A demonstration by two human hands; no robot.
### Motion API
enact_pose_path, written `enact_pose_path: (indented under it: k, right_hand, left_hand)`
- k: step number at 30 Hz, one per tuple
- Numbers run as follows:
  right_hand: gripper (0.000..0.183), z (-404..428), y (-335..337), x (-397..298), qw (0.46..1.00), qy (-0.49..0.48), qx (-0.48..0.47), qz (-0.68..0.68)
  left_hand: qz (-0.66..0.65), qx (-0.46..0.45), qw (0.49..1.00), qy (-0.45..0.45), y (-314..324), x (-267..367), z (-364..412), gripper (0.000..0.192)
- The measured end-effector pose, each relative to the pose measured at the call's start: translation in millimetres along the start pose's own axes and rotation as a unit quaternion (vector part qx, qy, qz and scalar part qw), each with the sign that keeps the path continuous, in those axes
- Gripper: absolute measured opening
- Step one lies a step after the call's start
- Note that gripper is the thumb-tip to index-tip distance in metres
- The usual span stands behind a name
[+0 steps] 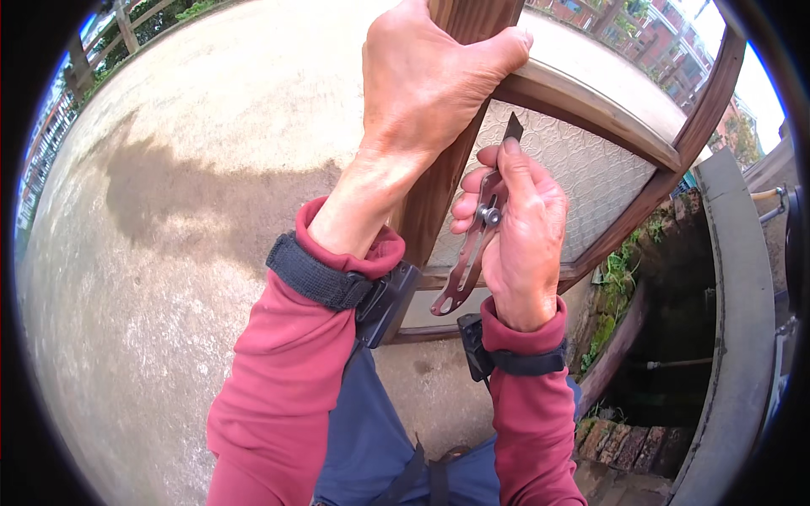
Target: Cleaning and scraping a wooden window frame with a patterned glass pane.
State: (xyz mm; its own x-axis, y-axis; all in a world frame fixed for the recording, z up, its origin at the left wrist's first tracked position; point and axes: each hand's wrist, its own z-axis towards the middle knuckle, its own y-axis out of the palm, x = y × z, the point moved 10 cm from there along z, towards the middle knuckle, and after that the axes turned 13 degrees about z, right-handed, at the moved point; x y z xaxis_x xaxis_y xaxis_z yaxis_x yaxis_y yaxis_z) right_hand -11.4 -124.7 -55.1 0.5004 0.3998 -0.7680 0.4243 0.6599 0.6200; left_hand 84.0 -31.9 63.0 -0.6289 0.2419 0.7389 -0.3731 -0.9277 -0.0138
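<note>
A wooden window sash [585,111] with patterned glass panes stands before me, tilted in the view. My left hand [424,82] grips its near stile, thumb over the top of a crossbar. In my right hand [528,221] is a utility knife [468,259] with a slotted metal handle and a round knob. Its dark blade points up, in front of the textured glass pane [563,164] and below the crossbar. Whether the blade touches the glass cannot be told. The palm side of my left hand is hidden.
Sunlit concrete ground [209,272] spreads to the left. On the right, a curved grey ledge [740,253] runs beside a dark pit with a mossy brick edge [633,443]. A wooden fence [126,28] stands at the far upper left.
</note>
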Motion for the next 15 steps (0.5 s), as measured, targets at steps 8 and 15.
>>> enact_pose_path:
  k: [8, 15]
  right_hand:
    - [0.034, -1, -2, 0, 1.000, -0.007, 0.003, 0.006]
    - [0.031, 7, -20, -7, 1.000, 0.016, 0.017, 0.011]
  left_hand:
    - [0.006, 0.014, 1.000, 0.018, -4, 10, -6, 0.022]
    - [0.020, 0.018, 1.000, -0.003, 1, 6, -2, 0.021]
